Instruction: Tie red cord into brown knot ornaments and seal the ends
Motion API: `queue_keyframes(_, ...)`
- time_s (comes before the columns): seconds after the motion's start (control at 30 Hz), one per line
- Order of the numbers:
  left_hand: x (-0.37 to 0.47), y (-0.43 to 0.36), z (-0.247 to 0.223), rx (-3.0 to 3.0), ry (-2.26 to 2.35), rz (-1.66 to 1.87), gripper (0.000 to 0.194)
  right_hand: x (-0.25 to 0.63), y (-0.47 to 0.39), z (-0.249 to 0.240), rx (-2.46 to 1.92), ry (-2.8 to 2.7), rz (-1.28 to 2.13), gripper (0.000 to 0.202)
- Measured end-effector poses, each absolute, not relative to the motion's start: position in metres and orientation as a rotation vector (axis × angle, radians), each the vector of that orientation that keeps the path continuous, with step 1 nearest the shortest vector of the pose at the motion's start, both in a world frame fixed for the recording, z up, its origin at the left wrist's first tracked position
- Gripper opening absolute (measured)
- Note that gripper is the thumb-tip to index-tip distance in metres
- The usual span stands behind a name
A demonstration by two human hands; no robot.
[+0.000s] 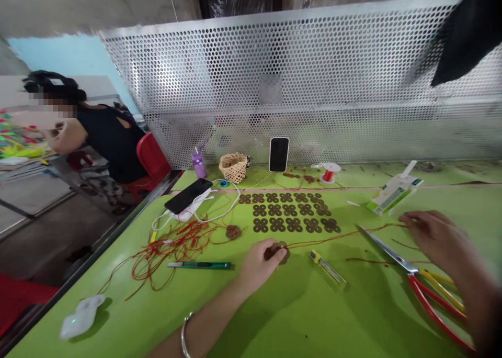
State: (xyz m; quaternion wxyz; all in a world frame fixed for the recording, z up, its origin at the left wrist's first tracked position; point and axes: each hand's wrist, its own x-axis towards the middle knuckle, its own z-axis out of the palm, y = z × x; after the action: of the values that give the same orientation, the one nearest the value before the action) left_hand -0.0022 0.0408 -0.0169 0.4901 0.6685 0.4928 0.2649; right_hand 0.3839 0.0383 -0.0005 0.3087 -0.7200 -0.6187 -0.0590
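My left hand (261, 264) is closed on a cluster of brown coins (283, 254) just above the green table. From the coins a red cord (337, 237) runs to the right, stretched almost straight. Its far end is pinched in the fingers of my right hand (435, 237), which is a little blurred. Beyond my left hand, several coin clusters (290, 210) lie in rows. Under the cord rests a yellow lighter (328, 269). Scissors (411, 269) with red and yellow handles lie beside my right hand, partly behind my forearm.
Left of my hand are a green utility knife (200, 265), a tangle of red cords (172, 248) and a black phone (188, 196). A basket (233, 167), a wire spool (328, 173) and a drink carton (395, 193) stand farther back. A person (105, 133) sits at left.
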Motion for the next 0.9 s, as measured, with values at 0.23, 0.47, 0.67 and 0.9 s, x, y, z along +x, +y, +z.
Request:
queue_keyframes(0.23, 0.002, 0.037, -0.008, 1.749, 1.252, 0.552, 0.035, 0.325, 0.031, 0.008, -1.833, -1.741, -0.106, 0.029)
queue_keyframes(0.47, 0.01, 0.025, -0.009, 1.962, 1.055, 0.525, 0.03, 0.206, 0.002, 0.005, -1.233, -2.336, 0.563, 0.024)
queue_keyframes(0.67, 0.013, 0.023, -0.009, 2.031, 1.094, 0.47, 0.033, 0.204, -0.001, 0.001, -1.328, -2.246, 0.759, 0.018)
queue_keyframes(0.9, 0.012, 0.025, -0.018, 2.062, 1.19, 0.494, 0.031, 0.202, 0.002, -0.003, -1.32, -2.205, 0.739, 0.018)
